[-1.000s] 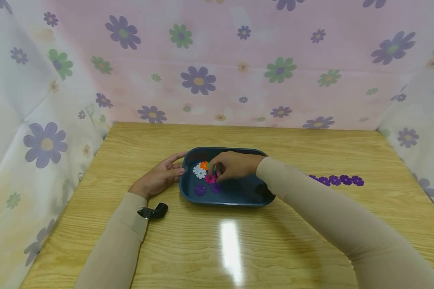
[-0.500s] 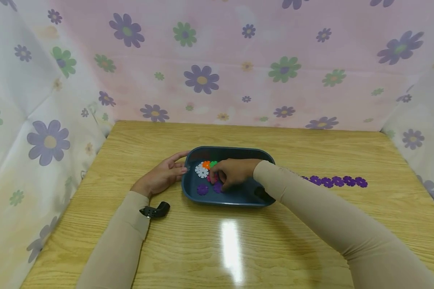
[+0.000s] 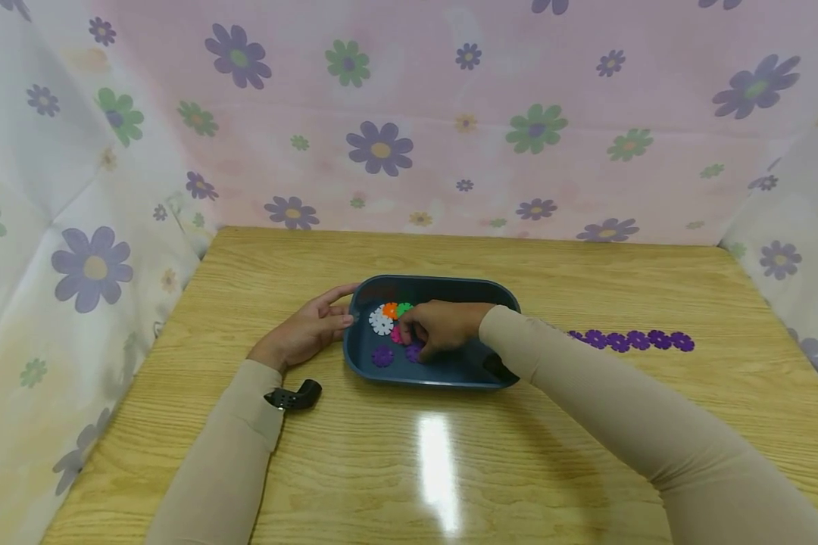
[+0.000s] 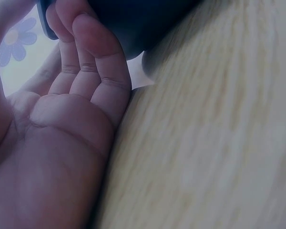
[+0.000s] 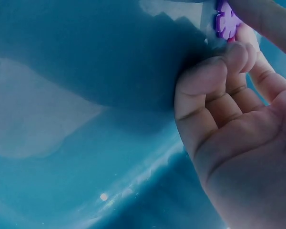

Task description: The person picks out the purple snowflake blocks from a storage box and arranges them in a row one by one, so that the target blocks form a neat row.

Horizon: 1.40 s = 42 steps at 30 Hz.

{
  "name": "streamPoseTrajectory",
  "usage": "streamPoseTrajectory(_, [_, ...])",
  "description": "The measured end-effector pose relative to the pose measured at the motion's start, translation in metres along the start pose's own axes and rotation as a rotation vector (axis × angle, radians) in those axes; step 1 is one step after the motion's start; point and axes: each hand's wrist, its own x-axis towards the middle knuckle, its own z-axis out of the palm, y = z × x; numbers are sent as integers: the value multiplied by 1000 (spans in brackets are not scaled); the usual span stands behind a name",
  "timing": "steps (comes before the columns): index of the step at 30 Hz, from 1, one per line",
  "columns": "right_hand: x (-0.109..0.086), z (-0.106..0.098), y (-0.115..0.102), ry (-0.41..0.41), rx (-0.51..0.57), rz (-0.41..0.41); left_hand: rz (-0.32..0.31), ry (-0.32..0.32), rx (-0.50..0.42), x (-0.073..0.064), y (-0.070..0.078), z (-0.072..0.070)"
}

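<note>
A dark blue tray (image 3: 463,374) lies on the wooden table, holding several snowflake-shaped discs. My left hand (image 3: 307,333) is at its left end, thumb and fingertips touching the outer wall; the left wrist view shows the fingers (image 4: 97,36) slightly bent against it. Inside the tray my right hand (image 3: 443,325) is lowered, pinching a purple snowflake disc (image 5: 227,21) between thumb and forefinger, the other fingers curled. Around it lie white (image 3: 382,324), orange (image 3: 391,310), green (image 3: 404,309) and pink (image 3: 397,334) discs, plus another purple disc (image 3: 382,356). My right hand partly hides the discs.
A row of purple discs (image 3: 638,340) lies on the table right of the tray, partly hidden by my right sleeve (image 3: 586,386). A flower-patterned curtain (image 3: 450,113) surrounds the table's back and sides. A black strap mount (image 3: 300,395) is on my left wrist.
My right hand has come down lower in the tray, its thumb reaching the purple disc. The left hand stays at the tray's left end. The head view has shifted slightly.
</note>
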Motion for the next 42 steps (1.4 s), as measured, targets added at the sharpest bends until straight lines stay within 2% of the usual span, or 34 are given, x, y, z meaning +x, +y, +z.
streamPoseTrajectory(8, [-1, -1, 1, 14, -37, 7, -2, -3, 4, 1, -2, -1])
streamPoseTrajectory(19, [-10, -9, 3, 37, -10, -10, 2, -5, -3, 1, 0, 0])
streamPoseTrajectory(24, [-21, -18, 7, 100, 5, -36, 3, -8, -4, 1, -1, -1])
streamPoseTrajectory(30, [-52, -35, 14, 224, 107, -48, 7, -12, -9, 0, -2, -3])
streamPoseTrajectory(35, [-87, -43, 35, 362, 216, -13, 1, -10, -9, 0, -3, -2])
streamPoseTrajectory(39, [-118, -42, 58, 493, 250, 31, 4, -10, 3, -1, -4, -2])
streamPoseTrajectory(42, [-143, -35, 74, 599, 256, 113, 8, -10, 14, -1, -3, -1])
